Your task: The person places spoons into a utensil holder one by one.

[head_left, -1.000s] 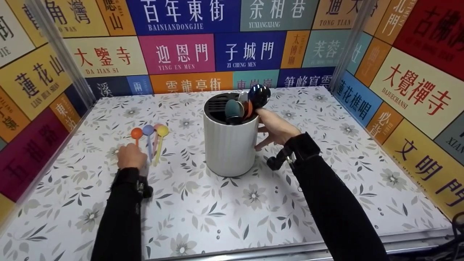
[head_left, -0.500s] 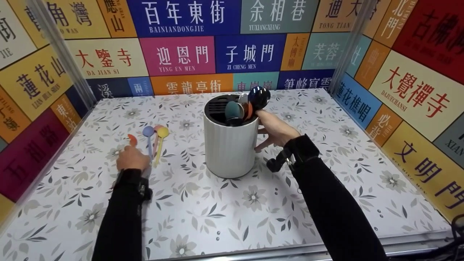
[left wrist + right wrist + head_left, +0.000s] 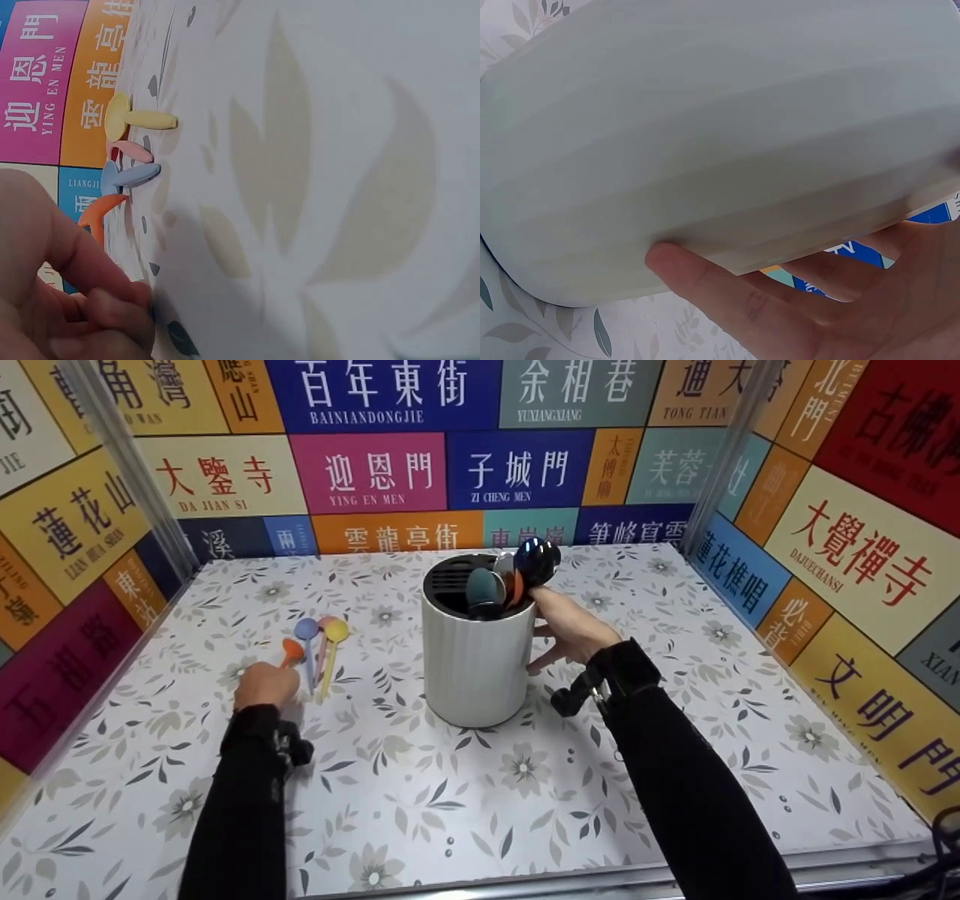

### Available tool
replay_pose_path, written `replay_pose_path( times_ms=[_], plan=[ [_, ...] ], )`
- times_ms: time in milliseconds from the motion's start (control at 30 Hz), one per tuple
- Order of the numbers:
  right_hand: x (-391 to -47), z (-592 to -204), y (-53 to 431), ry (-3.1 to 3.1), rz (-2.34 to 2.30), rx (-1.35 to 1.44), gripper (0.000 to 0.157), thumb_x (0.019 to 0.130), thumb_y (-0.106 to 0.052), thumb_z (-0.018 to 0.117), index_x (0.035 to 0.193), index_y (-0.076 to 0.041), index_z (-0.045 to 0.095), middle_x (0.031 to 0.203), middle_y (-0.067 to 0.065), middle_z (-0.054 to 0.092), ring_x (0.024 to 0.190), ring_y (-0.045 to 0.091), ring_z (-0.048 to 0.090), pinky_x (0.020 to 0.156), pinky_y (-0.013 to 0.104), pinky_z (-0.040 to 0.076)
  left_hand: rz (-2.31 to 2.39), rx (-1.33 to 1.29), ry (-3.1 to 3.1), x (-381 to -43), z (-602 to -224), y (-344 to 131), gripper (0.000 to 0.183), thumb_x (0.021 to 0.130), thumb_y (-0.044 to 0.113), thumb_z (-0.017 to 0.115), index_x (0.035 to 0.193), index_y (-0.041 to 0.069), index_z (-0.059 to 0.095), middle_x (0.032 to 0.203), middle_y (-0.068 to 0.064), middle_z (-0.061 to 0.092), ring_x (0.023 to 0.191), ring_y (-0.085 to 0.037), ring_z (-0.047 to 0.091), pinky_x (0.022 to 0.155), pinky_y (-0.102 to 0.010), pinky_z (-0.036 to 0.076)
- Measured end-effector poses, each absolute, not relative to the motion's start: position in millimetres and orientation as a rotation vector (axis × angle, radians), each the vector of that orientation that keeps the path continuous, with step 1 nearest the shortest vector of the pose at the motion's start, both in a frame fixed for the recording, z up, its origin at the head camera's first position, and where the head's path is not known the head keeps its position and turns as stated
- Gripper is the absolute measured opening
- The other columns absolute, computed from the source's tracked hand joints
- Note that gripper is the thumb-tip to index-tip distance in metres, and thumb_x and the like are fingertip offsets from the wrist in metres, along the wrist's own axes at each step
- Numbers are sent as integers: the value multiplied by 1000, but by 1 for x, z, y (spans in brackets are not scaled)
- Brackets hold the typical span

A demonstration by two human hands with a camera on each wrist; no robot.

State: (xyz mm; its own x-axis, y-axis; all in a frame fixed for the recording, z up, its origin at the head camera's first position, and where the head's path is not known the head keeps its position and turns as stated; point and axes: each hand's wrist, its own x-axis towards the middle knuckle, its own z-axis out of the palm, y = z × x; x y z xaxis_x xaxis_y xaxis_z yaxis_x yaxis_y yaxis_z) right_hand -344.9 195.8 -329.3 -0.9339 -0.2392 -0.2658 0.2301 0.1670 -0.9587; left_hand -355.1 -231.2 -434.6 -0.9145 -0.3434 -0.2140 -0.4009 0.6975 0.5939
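My left hand [image 3: 266,686] pinches a small orange spoon [image 3: 292,652]; its bowl sticks out past the knuckles and the handle is hidden in the fist. Right beside it lie a blue spoon [image 3: 307,630], a pink spoon [image 3: 323,649] and a yellow spoon [image 3: 337,631], side by side on the table. With spread, fairly straight fingers, my right hand [image 3: 574,622] rests against the right side of a tall white utensil holder [image 3: 478,675]. In the right wrist view one fingertip [image 3: 664,256] touches the holder's wall [image 3: 705,150].
Several utensils stand in the holder's black slotted top [image 3: 448,577], among them a glossy dark ladle-like head [image 3: 537,559] and a teal one [image 3: 482,586]. A floral cloth covers the table [image 3: 405,810]. Walls of coloured sign panels [image 3: 367,472] enclose the back and sides.
The orange spoon's bowl has turned and swung to the right, up beside the blue spoon, as my left hand shifted slightly left. My right hand and the holder have stayed in place.
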Motion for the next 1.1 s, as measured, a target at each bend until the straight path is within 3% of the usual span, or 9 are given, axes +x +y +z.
replay_pose_path(
  times_ms=[100, 200, 333, 533, 633, 733, 800, 933, 1100],
  plan=[
    [-345, -330, 196, 2093, -1825, -15, 53, 110, -43, 33, 152, -13, 46, 161, 15, 39, 148, 46, 32, 84, 68, 56, 1037, -646, 2774, -356, -433, -229, 57, 98, 31, 38, 132, -12, 56, 129, -28, 56, 101, -37, 54, 88, -46, 46],
    [-346, -331, 196, 2093, -1822, -20, 53, 110, -44, 33, 152, -14, 45, 160, 14, 39, 148, 45, 33, 84, 68, 56, 1053, -662, 2781, -355, -431, -227, 58, 98, 36, 40, 128, -10, 59, 126, -27, 59, 103, -37, 55, 90, -48, 47],
    [-346, -330, 196, 2101, -1820, -14, 53, 110, -46, 35, 151, -15, 46, 160, 14, 39, 148, 45, 34, 83, 68, 56, 1181, -720, 2819, -355, -427, -222, 44, 93, 27, 44, 115, -6, 62, 115, -23, 61, 101, -37, 57, 88, -49, 48],
    [-346, -330, 196, 2103, -1817, -13, 52, 110, -45, 34, 150, -15, 46, 159, 14, 40, 148, 45, 34, 84, 68, 56, 1551, -870, 2812, -364, -421, -214, 45, 98, 26, 45, 123, -6, 65, 124, -25, 65, 112, -41, 60, 97, -50, 48],
    [-346, -331, 195, 2104, -1818, -16, 52, 110, -45, 34, 150, -14, 47, 158, 15, 41, 148, 45, 34, 84, 69, 56, 1741, -919, 2769, -368, -417, -209, 41, 100, 25, 47, 118, -6, 68, 122, -23, 67, 112, -39, 60, 99, -47, 47],
    [-346, -331, 195, 2107, -1813, -13, 53, 109, -45, 34, 150, -14, 46, 159, 15, 40, 148, 45, 34, 84, 68, 56, 1906, -916, 2750, -371, -411, -202, 28, 99, 22, 52, 92, -2, 65, 99, -17, 67, 98, -34, 60, 89, -40, 47],
    [-347, -331, 196, 2108, -1810, -10, 53, 109, -46, 34, 151, -15, 46, 159, 15, 39, 148, 45, 35, 84, 68, 56, 2019, -873, 2721, -372, -407, -197, 25, 98, 18, 54, 78, 3, 56, 83, -12, 58, 86, -31, 55, 80, -36, 43],
    [-347, -331, 196, 2110, -1813, -4, 54, 109, -47, 34, 152, -15, 46, 159, 15, 40, 147, 44, 36, 84, 67, 57, 2186, -783, 2604, -374, -398, -186, 32, 97, 16, 56, 70, 10, 42, 76, -4, 48, 73, -21, 43, 74, -32, 36],
    [-346, -330, 196, 2104, -1818, -3, 54, 109, -45, 35, 152, -14, 45, 160, 15, 39, 147, 44, 35, 84, 66, 57, 2326, -688, 2543, -375, -389, -172, 38, 96, 13, 58, 63, 12, 40, 60, 1, 42, 55, -16, 37, 59, -29, 35]
  ],
)
